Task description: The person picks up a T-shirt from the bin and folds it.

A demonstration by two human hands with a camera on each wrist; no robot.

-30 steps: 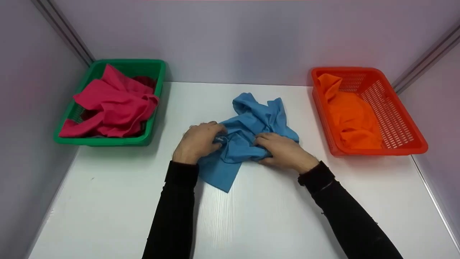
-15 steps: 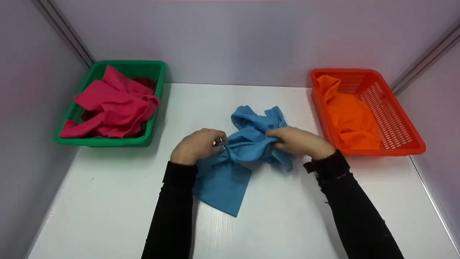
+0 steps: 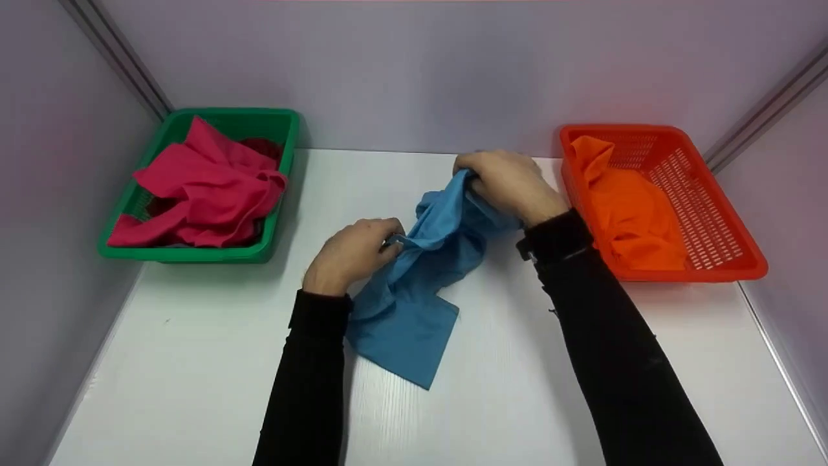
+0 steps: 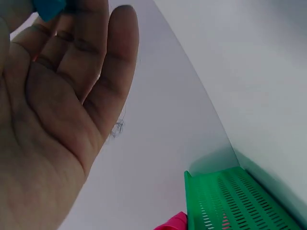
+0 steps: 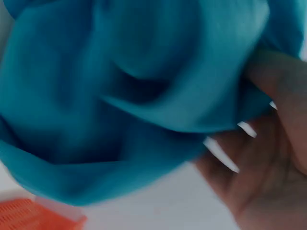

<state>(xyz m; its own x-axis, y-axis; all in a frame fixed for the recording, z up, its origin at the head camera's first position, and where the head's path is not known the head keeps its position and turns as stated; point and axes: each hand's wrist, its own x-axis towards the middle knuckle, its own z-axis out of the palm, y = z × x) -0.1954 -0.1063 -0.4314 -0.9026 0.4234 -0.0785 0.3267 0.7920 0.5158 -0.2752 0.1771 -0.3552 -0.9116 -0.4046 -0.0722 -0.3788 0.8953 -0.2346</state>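
Observation:
A crumpled blue cloth [image 3: 414, 317] hangs between both hands in the head view, with a flat corner pointing toward the person. My left hand [image 3: 356, 252] pinches its left side between thumb and forefinger; in the left wrist view only a scrap of blue cloth [image 4: 49, 7] shows at the fingertips, the other fingers loosely bent. My right hand [image 3: 508, 181] grips the far end of the cloth, raised close to the back wall. In the right wrist view the blue cloth [image 5: 158, 105] droops in deep folds from the thumb and fingers, slightly blurred.
At the back left stands a green basket [image 3: 187, 254] heaped with a pink cloth [image 3: 207, 188] and darker red fabric. A red basket [image 3: 728, 268] at the back right holds an orange cloth [image 3: 637, 207]. Pale walls enclose the white table [image 3: 504, 388] at the back and sides.
My right hand has gripped the cloth and carried it up and away toward the back wall, stretching the bundle out. The left hand has stayed nearly in place, and the near corner has slid toward the person.

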